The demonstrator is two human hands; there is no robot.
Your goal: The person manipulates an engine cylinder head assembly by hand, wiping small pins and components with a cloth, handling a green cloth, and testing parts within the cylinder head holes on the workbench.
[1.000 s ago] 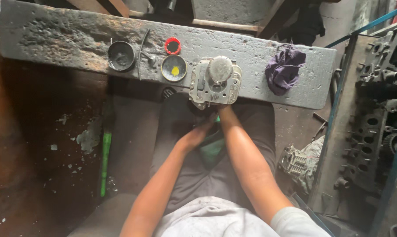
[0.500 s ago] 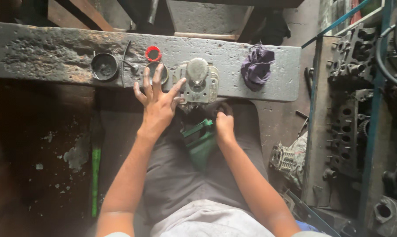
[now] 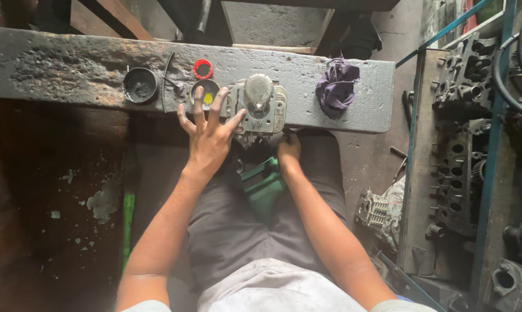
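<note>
The grey metal housing (image 3: 260,107) sits at the bench's near edge, left hand (image 3: 210,141) splayed open just left of it gripping nothing, right hand (image 3: 288,151) curled right below, can't tell if it's holding anything.

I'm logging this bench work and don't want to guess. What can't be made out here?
- Head view: right hand fingertips, hidden under the grey bench edge; its grip is unclear.
- Metal part: lower left covered by left hand.
- Green object on the lap: shadowed, kind unclear.
- Dark cup contents: too dark.
</note>
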